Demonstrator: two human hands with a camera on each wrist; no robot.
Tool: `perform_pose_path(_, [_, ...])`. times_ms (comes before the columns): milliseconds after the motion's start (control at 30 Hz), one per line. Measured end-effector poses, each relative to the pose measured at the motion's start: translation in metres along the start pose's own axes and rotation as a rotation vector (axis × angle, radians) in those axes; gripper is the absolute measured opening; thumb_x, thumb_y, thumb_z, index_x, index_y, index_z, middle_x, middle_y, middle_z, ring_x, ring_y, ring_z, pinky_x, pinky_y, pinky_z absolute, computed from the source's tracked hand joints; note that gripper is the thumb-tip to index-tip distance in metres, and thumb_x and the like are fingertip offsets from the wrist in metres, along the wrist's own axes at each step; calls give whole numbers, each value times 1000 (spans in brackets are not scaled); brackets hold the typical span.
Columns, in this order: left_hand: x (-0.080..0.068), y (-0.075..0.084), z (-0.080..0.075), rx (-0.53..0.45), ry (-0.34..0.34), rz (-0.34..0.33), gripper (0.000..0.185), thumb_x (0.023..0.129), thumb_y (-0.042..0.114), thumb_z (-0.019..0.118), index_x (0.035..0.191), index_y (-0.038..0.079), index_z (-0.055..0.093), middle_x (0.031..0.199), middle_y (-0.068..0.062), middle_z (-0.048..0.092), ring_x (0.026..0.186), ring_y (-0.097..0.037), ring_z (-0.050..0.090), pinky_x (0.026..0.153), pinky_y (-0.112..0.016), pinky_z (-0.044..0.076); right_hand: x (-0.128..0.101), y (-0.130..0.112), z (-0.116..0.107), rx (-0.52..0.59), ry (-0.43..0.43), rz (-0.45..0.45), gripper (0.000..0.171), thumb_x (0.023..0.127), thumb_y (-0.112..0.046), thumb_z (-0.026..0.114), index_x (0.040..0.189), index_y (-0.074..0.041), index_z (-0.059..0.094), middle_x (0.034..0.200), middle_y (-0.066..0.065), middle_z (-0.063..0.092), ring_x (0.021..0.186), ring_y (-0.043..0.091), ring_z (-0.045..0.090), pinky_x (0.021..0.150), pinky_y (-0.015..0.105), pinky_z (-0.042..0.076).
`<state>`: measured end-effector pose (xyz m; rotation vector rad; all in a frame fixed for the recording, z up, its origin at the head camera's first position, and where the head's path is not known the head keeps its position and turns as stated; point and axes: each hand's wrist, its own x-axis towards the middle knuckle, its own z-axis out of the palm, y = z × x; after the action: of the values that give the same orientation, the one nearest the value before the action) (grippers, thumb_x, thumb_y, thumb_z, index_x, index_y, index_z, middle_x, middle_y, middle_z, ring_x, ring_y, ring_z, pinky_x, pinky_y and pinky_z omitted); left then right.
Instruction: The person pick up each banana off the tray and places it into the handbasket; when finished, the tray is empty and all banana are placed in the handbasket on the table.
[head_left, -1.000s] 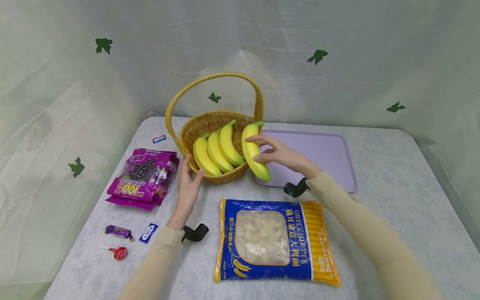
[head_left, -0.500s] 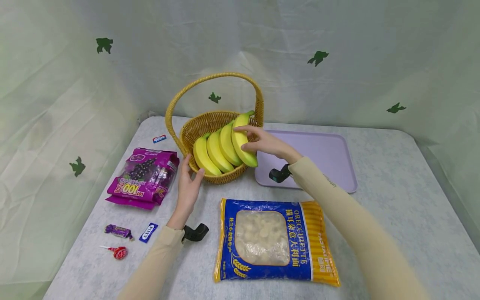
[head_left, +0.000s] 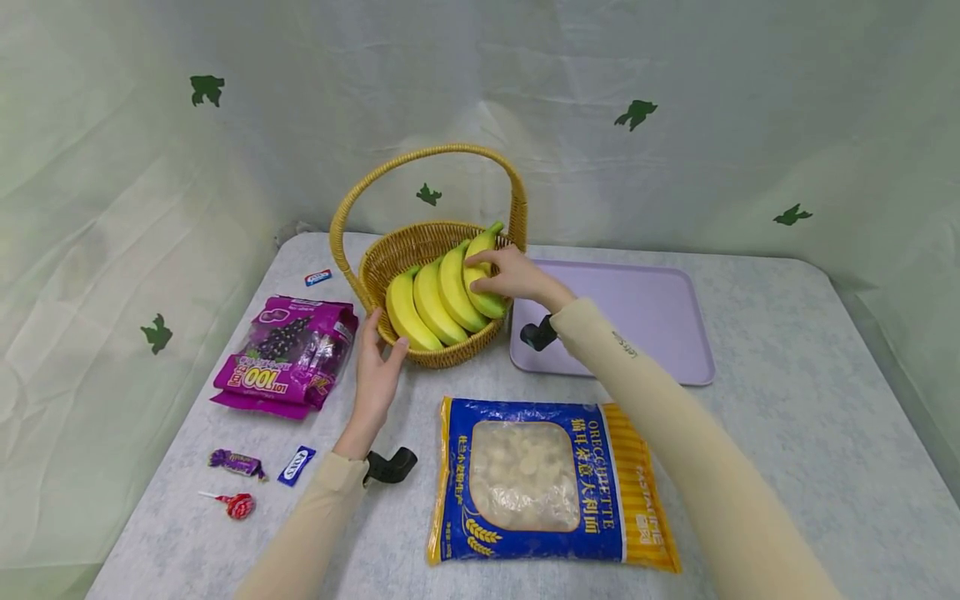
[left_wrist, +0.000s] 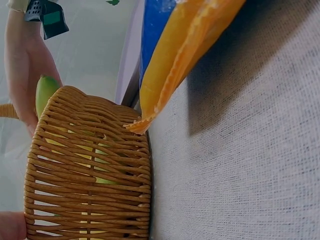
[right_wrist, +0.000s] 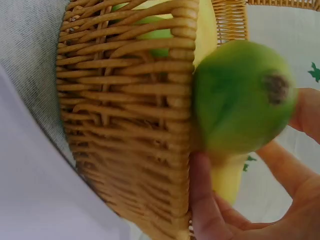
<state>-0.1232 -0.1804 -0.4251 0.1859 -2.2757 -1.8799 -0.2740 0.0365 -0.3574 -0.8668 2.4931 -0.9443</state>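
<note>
A wicker basket (head_left: 442, 357) with a tall arched handle holds several yellow bananas (head_left: 412, 312) lying side by side. At the basket's right side, my right hand (head_left: 517, 275) grips another banana (right_wrist: 235, 100) between thumb and fingers. Its green tip overhangs the rim in the right wrist view, close against the wicker. My left hand (head_left: 377, 367) holds the basket's front left rim, thumb on the near side and fingers along the left. In the left wrist view, a fingertip (left_wrist: 11, 225) shows at the rim of the woven wall.
A lilac tray (head_left: 637, 317) lies right of the basket. In front is a blue and yellow pasta bag (head_left: 525, 475). On the left lie a purple candy bag (head_left: 288, 354), a wrapped purple candy (head_left: 237, 463), a lollipop (head_left: 240, 506) and small blue packets (head_left: 297, 465).
My right hand has moved left and away from me with the banana, from over the tray's edge into the basket beside the other bananas. The left hand and basket stay put.
</note>
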Motion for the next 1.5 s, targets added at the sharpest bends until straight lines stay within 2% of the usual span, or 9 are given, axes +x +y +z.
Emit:
perform_pose_path(200, [0,-1,1,12,2,2,63,99,8,47,153,7,14,157,-10,11,139,-31,19,111,-42,27,4,-5,6,-104,-17,59,45,91,-20,63,132,-3,58,130,17,56,130,34,29,106,42,30])
perform_pose_path(433, [1,0,2,10,-2,-4,63,99,9,48,153,6,15,157,-10,12,140,-31,19,111,-42,26,7,-5,13,-138,2,85,46,92,-26,64,131,-3,58,129,17,57,135,33,26,109,43,27])
perform_pose_path(533, [2,0,2,16,-1,-2,63,99,8,47,153,6,14,157,-11,11,140,-31,19,112,-43,24,3,-3,11,-91,33,60,45,93,-24,63,131,-2,58,130,16,56,133,32,30,108,43,28])
perform_pose_path(767, [3,3,1,73,-20,-8,63,100,10,47,153,3,13,157,-13,10,139,-32,20,112,-43,23,-25,11,1,139,124,22,43,95,-20,59,134,-3,54,136,17,46,116,33,50,93,45,45])
perform_pose_path(967, [-2,20,-3,101,-79,-27,64,101,10,46,152,0,10,157,-17,3,139,-36,19,112,-45,23,-52,29,-9,245,173,18,44,95,-24,60,136,-9,53,138,12,47,117,29,49,92,45,46])
perform_pose_path(1100, [0,18,-4,94,-76,-28,65,100,9,46,152,0,9,158,-15,2,140,-35,18,112,-45,23,-60,29,-4,206,131,-60,45,94,-21,62,136,-7,53,136,12,51,117,30,51,94,41,46])
perform_pose_path(1267, [4,12,-4,84,-59,-25,64,100,10,46,153,2,10,158,-14,4,140,-34,20,112,-44,24,-59,17,11,68,96,-164,43,93,-17,64,133,-3,55,129,13,56,111,30,54,91,38,48])
perform_pose_path(1367, [5,11,-3,82,-57,-22,64,100,10,47,153,2,11,158,-14,4,139,-34,20,112,-44,25,-57,12,15,-16,109,-183,40,93,-16,63,130,-3,58,128,12,58,109,29,55,87,37,49])
perform_pose_path(1500, [7,10,-3,84,-65,-16,64,101,10,46,153,2,10,158,-14,4,139,-35,20,112,-44,25,-56,11,16,-33,124,-176,38,94,-15,62,129,-2,58,126,12,58,111,29,54,87,37,49])
